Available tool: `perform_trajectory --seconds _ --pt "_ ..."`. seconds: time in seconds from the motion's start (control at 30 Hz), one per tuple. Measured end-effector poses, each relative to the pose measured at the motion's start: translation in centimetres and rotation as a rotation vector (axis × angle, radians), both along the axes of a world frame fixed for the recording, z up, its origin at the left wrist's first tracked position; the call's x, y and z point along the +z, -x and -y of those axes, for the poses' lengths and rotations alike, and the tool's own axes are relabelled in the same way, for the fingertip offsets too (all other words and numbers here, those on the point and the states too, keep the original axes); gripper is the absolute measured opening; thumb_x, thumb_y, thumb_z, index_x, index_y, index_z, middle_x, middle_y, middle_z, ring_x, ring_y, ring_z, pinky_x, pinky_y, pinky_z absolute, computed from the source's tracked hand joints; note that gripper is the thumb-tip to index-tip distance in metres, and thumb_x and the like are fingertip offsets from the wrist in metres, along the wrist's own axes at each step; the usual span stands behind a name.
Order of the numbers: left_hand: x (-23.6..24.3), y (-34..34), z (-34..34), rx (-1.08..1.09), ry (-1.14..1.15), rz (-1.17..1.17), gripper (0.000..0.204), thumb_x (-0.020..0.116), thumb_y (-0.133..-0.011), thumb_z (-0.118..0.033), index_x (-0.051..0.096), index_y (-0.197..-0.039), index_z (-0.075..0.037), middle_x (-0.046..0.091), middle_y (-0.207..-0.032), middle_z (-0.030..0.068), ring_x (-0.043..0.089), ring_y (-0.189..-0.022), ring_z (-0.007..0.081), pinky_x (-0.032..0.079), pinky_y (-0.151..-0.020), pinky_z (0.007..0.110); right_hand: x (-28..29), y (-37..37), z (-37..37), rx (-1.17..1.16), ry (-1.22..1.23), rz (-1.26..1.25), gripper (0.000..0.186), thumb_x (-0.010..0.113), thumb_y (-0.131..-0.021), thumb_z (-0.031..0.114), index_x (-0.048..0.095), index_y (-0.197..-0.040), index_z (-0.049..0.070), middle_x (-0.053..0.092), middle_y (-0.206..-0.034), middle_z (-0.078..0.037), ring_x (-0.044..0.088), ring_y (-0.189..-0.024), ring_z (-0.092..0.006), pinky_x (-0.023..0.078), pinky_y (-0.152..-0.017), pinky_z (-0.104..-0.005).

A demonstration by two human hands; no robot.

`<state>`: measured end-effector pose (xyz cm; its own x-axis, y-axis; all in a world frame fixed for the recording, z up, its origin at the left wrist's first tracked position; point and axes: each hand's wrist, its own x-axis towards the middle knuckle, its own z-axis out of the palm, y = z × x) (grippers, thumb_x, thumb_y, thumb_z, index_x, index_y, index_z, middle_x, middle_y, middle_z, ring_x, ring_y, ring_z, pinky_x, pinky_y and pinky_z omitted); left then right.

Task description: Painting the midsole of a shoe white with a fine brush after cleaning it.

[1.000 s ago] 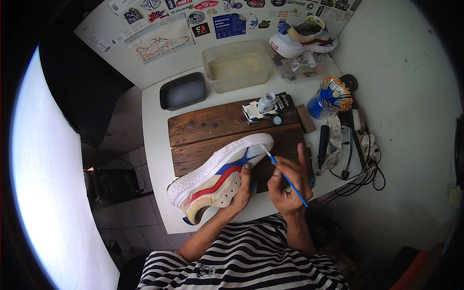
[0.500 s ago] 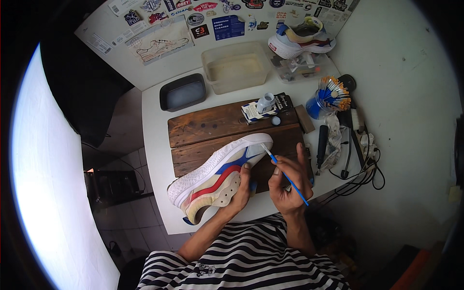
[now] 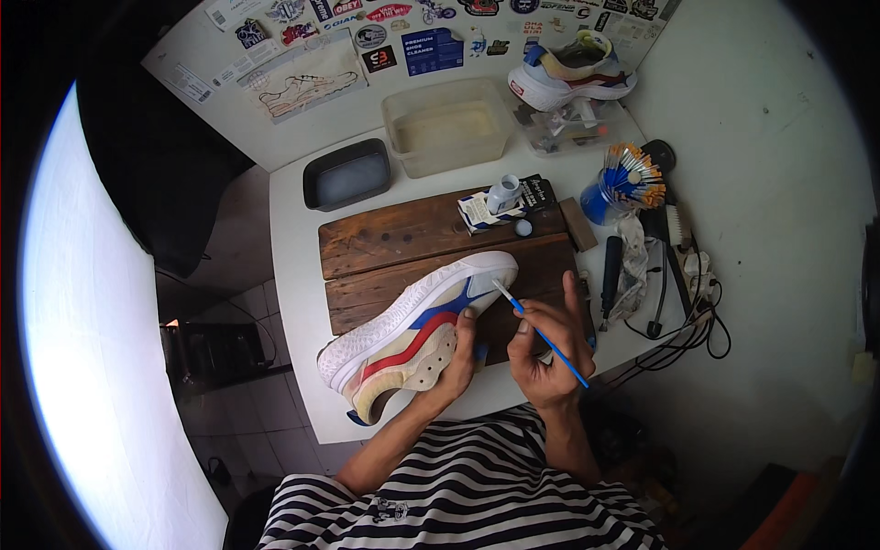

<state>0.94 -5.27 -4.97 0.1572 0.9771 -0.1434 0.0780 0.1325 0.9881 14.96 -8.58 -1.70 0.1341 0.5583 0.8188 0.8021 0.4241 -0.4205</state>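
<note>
Blue brush [image 3: 551, 345], pinched in the right hand [image 3: 561, 335], one finger spread, meets the shoe [image 3: 427, 327] the left hand [image 3: 455, 374] thumb-presses over the wooden board [image 3: 403, 240], other fingers hidden, so a slip could smear the white sole [image 3: 394, 312].

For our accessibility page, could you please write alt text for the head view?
A person's left hand holds a multicoloured sneaker over a wooden board while the right hand holds a blue paintbrush at its toe. An open bottle stands behind.
</note>
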Motion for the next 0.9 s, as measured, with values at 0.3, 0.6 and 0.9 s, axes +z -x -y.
perform_trajectory --seconds 0.3,0.6,0.9 --pt "-0.6 0.1 -0.2 -0.011 0.04 0.022 0.035 0.057 -0.107 -0.039 0.063 -0.103 -0.005 0.058 -0.087 0.0015 0.055 -0.079 0.0128 0.047 -0.07 0.032 0.2 0.3 -0.1 -0.005 0.025 0.011 0.018 0.067 -0.088 -0.004 0.062 -0.106 -0.002 0.073 -0.088 -0.015 0.076 -0.083 -0.0273 0.044 -0.109 -0.068" --pt "-1.1 -0.1 -0.2 0.001 0.004 0.031 0.037 0.056 -0.107 -0.042 0.063 -0.102 -0.006 0.057 -0.086 0.0009 0.055 -0.078 0.0122 0.047 -0.069 0.031 0.2 0.3 -0.3 -0.014 0.035 0.023 0.016 0.062 -0.093 -0.004 0.06 -0.108 -0.001 0.073 -0.092 -0.014 0.075 -0.086 -0.0279 0.045 -0.109 -0.066" --pt "-0.6 0.0 0.0 0.005 0.032 -0.008 0.038 0.055 -0.107 -0.043 0.063 -0.102 -0.006 0.059 -0.086 0.0016 0.055 -0.078 0.0127 0.047 -0.069 0.031 0.2 0.2 -0.3 -0.037 -0.005 0.013 0.02 0.067 -0.087 -0.006 0.061 -0.105 -0.002 0.073 -0.087 -0.015 0.076 -0.082 -0.0278 0.043 -0.11 -0.0691"
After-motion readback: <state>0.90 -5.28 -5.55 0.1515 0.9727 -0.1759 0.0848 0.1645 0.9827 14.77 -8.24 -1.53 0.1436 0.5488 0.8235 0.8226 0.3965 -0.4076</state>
